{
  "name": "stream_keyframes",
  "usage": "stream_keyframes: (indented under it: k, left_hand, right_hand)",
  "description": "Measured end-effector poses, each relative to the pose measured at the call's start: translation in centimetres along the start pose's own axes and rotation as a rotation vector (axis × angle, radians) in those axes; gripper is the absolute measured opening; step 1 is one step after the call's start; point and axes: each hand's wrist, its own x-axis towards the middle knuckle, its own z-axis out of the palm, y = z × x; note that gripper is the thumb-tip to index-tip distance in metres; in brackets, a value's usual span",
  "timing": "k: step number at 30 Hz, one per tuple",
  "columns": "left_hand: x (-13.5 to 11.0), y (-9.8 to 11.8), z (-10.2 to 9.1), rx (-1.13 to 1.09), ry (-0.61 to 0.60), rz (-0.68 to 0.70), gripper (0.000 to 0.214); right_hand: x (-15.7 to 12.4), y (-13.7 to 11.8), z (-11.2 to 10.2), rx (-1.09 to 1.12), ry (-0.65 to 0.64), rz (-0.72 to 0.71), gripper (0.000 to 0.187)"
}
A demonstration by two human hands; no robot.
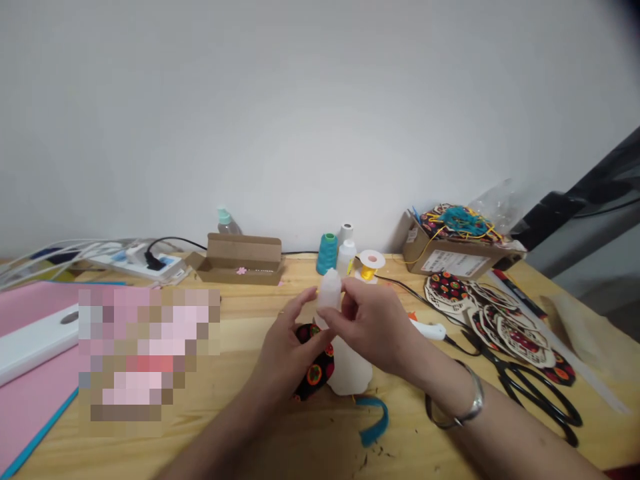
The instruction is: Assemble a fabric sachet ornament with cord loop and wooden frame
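A small white translucent bottle (329, 292) stands upright between my hands at the middle of the table. My right hand (377, 323) pinches it from the right with thumb and index finger. My left hand (285, 347) is closed on a dark fabric piece (315, 373) printed with red and orange flowers; its thumb lies across the front and its other fingers are partly hidden. Below the bottle is a white scalloped piece (351, 367), with a blue tassel (376, 427) at its lower edge. Whether the bottle's tip touches anything cannot be made out.
Behind stand a teal thread cone (327, 255), a white bottle (347, 257) and a yellow thread spool (369, 272). To the right are patterned cutouts (500, 323), black scissors (540, 393), a white-handled tool (429, 330) and a full cardboard box (445, 257). An open box (245, 260) sits back left.
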Motion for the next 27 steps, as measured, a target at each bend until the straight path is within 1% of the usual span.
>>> stream_keyframes:
  k: [2,3,4,5,7,8,10,12,14,16,17,18,19,20,21,23,25,27]
  left_hand:
    - [-0.3,-0.3,0.3,0.158,-0.105,0.1,0.034]
    - [-0.4,-0.4,0.4,0.249,-0.127,0.157,0.026]
    - [-0.5,-0.5,0.4,0.309,-0.128,0.192,0.02]
    - [-0.5,-0.5,0.5,0.345,-0.121,0.209,0.018]
    - [-0.7,-0.4,0.5,0.351,-0.125,0.206,0.018]
    - [-0.8,-0.4,0.6,0.337,-0.135,0.2,0.016]
    - [-1.1,-0.2,0.7,0.325,-0.172,0.195,0.007]
    - [-1.3,-0.2,0.8,0.343,-0.251,0.198,0.004]
    - [-1.4,-0.1,0.8,0.381,-0.363,0.209,0.007]
    - [-1.4,0.0,0.6,0.416,-0.488,0.218,0.009]
    - [-1.4,0.0,0.4,0.414,-0.53,0.209,0.01]
    - [-1.3,0.1,0.2,0.394,-0.545,0.191,0.013]
    - [-1.1,0.0,-0.1,0.347,-0.516,0.161,0.018]
    - [-1.0,0.0,-0.3,0.29,-0.435,0.134,0.021]
    - [-0.8,-0.1,-0.5,0.246,-0.328,0.123,0.022]
    - [-0.4,-0.2,-0.8,0.168,-0.164,0.11,0.021]
    - [0.0,-0.3,-0.8,0.114,-0.082,0.078,0.023]
    - [0.3,-0.2,-0.8,0.097,-0.053,0.042,0.028]
  right_hand:
    - [-1.3,0.7,-0.3,0.049,-0.052,-0.031,0.02]
    - [-1.8,1.1,-0.3,0.056,-0.045,-0.05,0.021]
    - [-2.3,1.5,-0.4,0.041,0.001,-0.078,0.024]
    - [-2.7,2.0,-0.4,-0.003,0.074,-0.124,0.028]
    - [-3.2,2.9,-0.5,-0.17,0.248,-0.292,0.034]
    - [-3.4,3.3,-0.5,-0.259,0.307,-0.391,0.037]
    - [-3.7,3.9,-0.3,-0.409,0.337,-0.577,0.042]
    - [-3.8,4.4,0.4,-0.505,0.343,-0.711,0.043]
    - [-3.8,4.9,1.1,-0.558,0.379,-0.825,0.035]
    - [-3.9,5.5,1.6,-0.548,0.398,-0.901,0.026]
    - [-3.9,5.7,1.7,-0.529,0.397,-0.911,0.023]
    - [-3.9,6.0,1.6,-0.512,0.389,-0.901,0.022]
    - [-3.9,6.2,1.4,-0.493,0.385,-0.869,0.021]
    - [-3.9,6.4,1.1,-0.464,0.381,-0.816,0.022]
    - [-4.0,6.6,0.7,-0.418,0.384,-0.747,0.024]
    - [-4.1,6.6,0.0,-0.251,0.388,-0.578,0.028]
    - [-4.3,6.3,-0.3,-0.013,0.363,-0.411,0.03]
    - [-4.4,6.0,-0.2,0.185,0.304,-0.289,0.029]
